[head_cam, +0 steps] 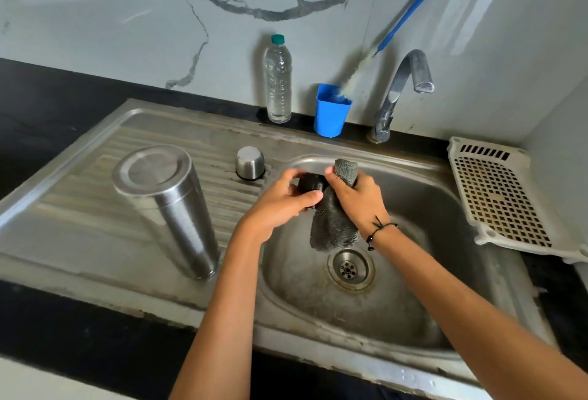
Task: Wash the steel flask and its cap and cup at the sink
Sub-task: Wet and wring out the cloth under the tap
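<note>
The location is a domestic kitchen, at the dishwashing station. A stainless-steel sink (413, 196) with a round drain (351, 269) and an integral ribbed drainboard (178, 145) is set into a black tabletop (47, 107). A curved metal tap (401, 87) is mounted at the rear edge of the basin. The wall behind is clad in white marble-pattern panels (159, 17) with grey veining. Household items stand along the rear edge: a clear plastic water bottle (278, 81) with a green cap, and a blue plastic holder (331, 113) containing a long blue-handled bottle brush (397, 24). A white perforated plastic tray (499, 196) lies to the right of the basin.
</note>
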A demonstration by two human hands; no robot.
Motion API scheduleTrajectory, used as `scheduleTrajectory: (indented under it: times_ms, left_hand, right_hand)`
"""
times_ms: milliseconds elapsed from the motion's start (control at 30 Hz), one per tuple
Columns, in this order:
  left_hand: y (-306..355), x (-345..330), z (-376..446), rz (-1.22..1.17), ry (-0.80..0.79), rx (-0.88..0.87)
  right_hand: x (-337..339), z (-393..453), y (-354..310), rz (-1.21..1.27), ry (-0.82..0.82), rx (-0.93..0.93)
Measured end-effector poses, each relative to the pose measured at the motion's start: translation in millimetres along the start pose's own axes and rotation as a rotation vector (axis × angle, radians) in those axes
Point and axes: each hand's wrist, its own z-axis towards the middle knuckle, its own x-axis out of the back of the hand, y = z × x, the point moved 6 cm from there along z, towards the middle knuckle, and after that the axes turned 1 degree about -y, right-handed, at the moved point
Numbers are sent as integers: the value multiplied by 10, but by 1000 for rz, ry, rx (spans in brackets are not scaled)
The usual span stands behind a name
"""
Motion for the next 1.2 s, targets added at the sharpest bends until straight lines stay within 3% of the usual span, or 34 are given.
scheduleTrajectory:
  times_ms: [133, 233, 333, 600, 1067, 1200]
  left_hand:
    - [-164, 300, -40, -74, 402, 35]
    - [-235, 469, -189, 48, 708, 61]
    - [-362, 550, -290, 184, 861, 110]
    - [-430, 574, -252, 438, 987, 88]
    - [-370, 645, -290, 455, 1024, 118]
    - [-155, 506, -341, 532, 1062, -50]
  right_hand:
    - [-300, 13, 22, 98, -80, -52]
    - [-533, -2, 47, 119, -139, -95]
    - [-722, -27, 53, 133, -163, -107]
    - [-879, -64, 83, 111, -214, -97]
    - [-980, -94, -52, 120, -236, -84]
    - [-958, -100, -8, 146, -205, -120]
